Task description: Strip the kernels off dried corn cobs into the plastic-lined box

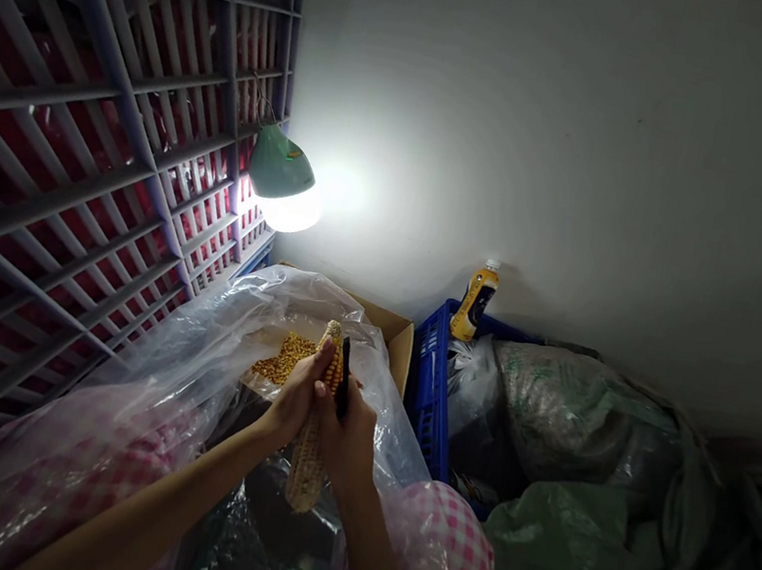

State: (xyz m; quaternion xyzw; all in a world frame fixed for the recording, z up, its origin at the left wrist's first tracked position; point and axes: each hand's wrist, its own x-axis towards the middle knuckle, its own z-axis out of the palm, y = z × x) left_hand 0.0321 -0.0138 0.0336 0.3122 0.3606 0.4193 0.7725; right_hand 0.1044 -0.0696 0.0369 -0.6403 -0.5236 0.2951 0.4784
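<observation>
A corn cob is held upright and slightly tilted between my two hands. Its lower end is bare, while yellow kernels show near the top. My left hand is closed around the cob from the left. My right hand is closed on a slim black tool whose kind I cannot make out, and it presses against the cob's right side. Behind my hands, loose corn kernels lie on a clear plastic sheet that spreads around them and over my lap.
A lit green-topped bulb lamp hangs on a slatted plastic crate wall at left. A cardboard box stands behind. At right, a blue basket holds sacks and a yellow bottle. A pale wall closes the back.
</observation>
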